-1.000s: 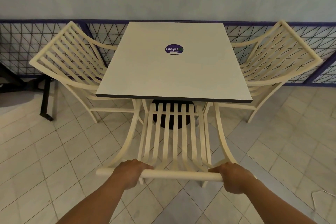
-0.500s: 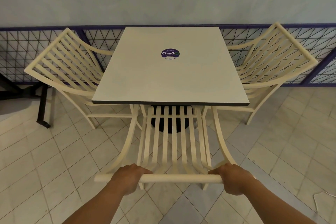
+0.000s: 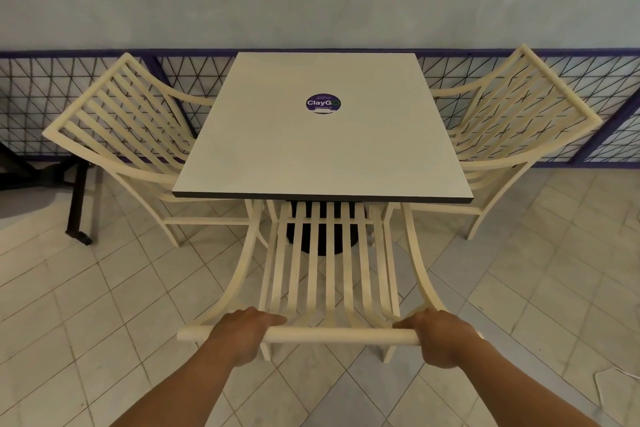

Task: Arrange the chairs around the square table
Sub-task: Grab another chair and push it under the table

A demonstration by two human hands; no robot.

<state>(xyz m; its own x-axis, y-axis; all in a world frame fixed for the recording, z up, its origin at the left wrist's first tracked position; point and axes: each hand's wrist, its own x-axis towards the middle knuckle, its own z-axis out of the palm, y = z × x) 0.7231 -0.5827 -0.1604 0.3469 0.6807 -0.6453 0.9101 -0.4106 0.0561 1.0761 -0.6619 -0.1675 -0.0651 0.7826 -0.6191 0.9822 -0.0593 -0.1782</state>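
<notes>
Chair top rail inside both hands' curled fingers.

The square table has a pale top with a dark edge and a round purple sticker near its centre. Three cream slatted chairs surround it: the left chair, the right chair, and the near chair, its front tucked under the table's near edge.

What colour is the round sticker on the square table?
The round sticker is dark purple with white "ClayGo" lettering, seen best in the head view.
</notes>
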